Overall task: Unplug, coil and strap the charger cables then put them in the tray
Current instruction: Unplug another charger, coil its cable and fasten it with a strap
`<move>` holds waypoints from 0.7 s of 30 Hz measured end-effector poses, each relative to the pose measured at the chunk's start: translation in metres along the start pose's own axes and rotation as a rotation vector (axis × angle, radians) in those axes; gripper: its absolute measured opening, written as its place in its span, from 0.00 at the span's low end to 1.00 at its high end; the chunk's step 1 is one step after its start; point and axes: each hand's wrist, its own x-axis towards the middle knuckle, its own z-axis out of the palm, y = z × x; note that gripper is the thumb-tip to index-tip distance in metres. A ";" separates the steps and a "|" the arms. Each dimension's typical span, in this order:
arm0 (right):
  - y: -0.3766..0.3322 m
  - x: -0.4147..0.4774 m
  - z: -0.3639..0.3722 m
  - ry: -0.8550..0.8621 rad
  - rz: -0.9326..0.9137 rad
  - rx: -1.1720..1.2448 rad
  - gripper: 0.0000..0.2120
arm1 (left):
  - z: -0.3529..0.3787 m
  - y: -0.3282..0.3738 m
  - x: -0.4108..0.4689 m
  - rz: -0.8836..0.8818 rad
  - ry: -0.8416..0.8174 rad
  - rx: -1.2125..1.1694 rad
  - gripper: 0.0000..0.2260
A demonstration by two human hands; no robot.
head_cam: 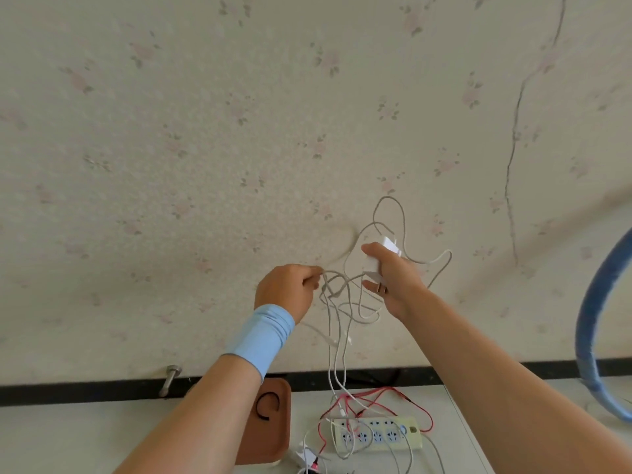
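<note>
While right hand [396, 285] grips one charger [374, 265], left hand [287, 290] pinches white cable [337, 336]

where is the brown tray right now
In the head view the brown tray lies low on the white table, just left of the pale power strip, partly hidden behind the left forearm.

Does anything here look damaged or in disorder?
Yes. The wallpaper has a long dark crack on the right. The white cable hangs tangled between the left hand and right hand, not coiled.
</note>
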 end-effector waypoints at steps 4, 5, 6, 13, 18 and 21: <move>-0.002 0.002 -0.001 0.018 0.004 0.027 0.19 | 0.000 0.002 0.003 -0.101 -0.547 0.179 0.09; -0.001 0.002 -0.001 -0.003 0.015 0.023 0.20 | 0.002 0.003 0.001 -0.155 -0.770 0.241 0.11; 0.000 0.001 -0.001 -0.031 0.023 0.018 0.19 | 0.005 0.004 -0.001 -0.196 -0.942 0.307 0.14; -0.005 -0.007 0.003 -0.336 0.020 0.103 0.19 | 0.006 -0.002 -0.001 -0.149 -0.462 0.139 0.19; -0.012 -0.017 0.006 -0.458 -0.029 0.164 0.19 | 0.010 0.015 -0.006 -0.297 -0.554 -0.538 0.13; -0.012 -0.018 0.004 -0.464 -0.038 0.198 0.18 | 0.009 0.013 -0.007 -0.245 -0.566 -0.550 0.10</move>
